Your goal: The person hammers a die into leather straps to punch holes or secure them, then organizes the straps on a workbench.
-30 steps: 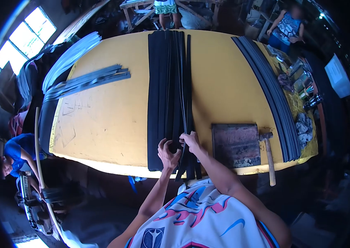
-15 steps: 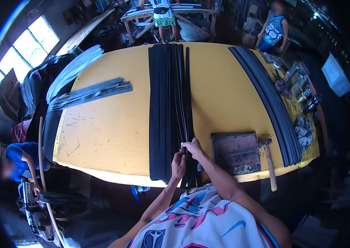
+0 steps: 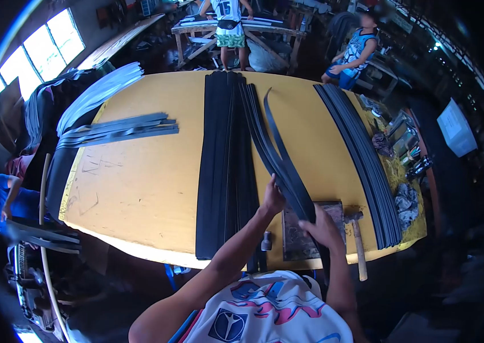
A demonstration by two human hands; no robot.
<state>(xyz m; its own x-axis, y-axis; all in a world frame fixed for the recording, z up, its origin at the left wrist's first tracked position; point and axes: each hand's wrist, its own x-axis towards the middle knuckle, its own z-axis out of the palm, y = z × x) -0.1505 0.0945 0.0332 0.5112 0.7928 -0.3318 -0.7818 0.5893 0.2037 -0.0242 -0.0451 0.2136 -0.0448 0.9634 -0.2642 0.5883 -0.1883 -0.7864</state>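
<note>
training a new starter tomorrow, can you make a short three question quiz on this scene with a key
1. True or false: in this view, the hammer lies to the left of the dark plate.
2. What colour is the tabletop? A) blue B) yellow C) green
3. Fill the gap: the person's right hand grips long black ____.

Key:
1. False; it lies to the right.
2. B
3. strips

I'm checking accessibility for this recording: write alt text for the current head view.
A person's left hand and right hand hold a bundle of long dark strips over a yellow table. A stack of black strips lies left of them; a dark slab lies below the right hand, beside a hammer.
</note>
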